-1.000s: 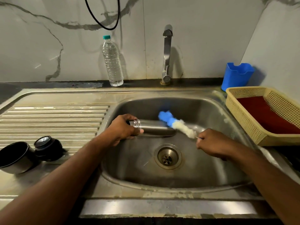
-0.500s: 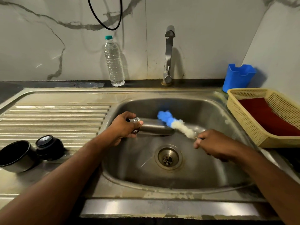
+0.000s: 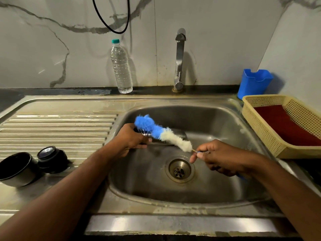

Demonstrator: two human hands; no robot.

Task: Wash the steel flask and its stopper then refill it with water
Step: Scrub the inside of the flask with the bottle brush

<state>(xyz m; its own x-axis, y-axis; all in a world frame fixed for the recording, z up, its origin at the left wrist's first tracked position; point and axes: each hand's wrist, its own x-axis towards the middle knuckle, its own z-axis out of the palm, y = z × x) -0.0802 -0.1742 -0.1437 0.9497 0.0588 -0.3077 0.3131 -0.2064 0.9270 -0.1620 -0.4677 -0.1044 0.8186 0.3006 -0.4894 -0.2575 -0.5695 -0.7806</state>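
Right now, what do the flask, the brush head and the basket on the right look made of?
Flask: brushed steel by its dull grey sheen and threaded metal neck. Brush head: soft fluffy fibre, blue then white, likely synthetic, on a thin wire stem. Basket: pale yellow moulded plastic, matte, by its perforated lattice walls.

Both forearms outstretched, left hand (image 3: 129, 139) with fingers curled, right hand (image 3: 219, 158) pinching.
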